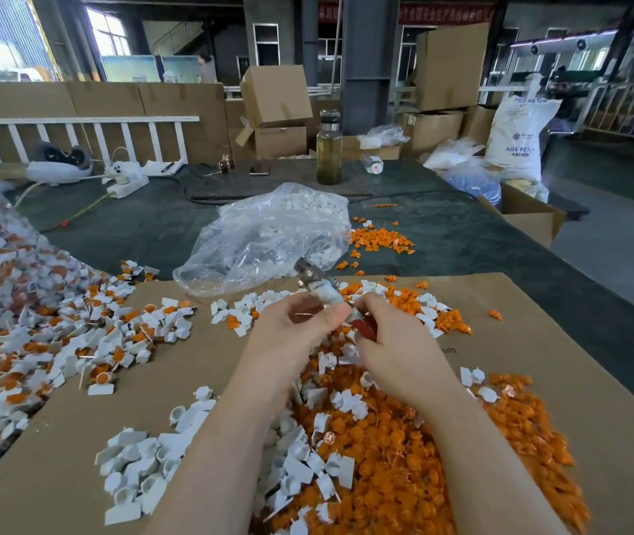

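table (pixel 462 245) bearing a cardboard sheet (pixel 539 341); heap of orange and white parts (pixel 404 457) under the forearms; clear bag (pixel 269 233) behind. right hand (pixel 396 349), fingers clenched round a tape-wrapped tool (pixel 319 283); left hand (pixel 292 334), fingers pinching a small wired part (pixel 307 315) beside the tool, above the sheet.

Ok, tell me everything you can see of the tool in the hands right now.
The tool has a dull grey metal head, a whitish wrapped middle and a red handle end. It is tilted, head pointing away toward the clear plastic bag. The left hand pinches the wrapped middle; the right hand curls round the red end. Blur hides finer detail.
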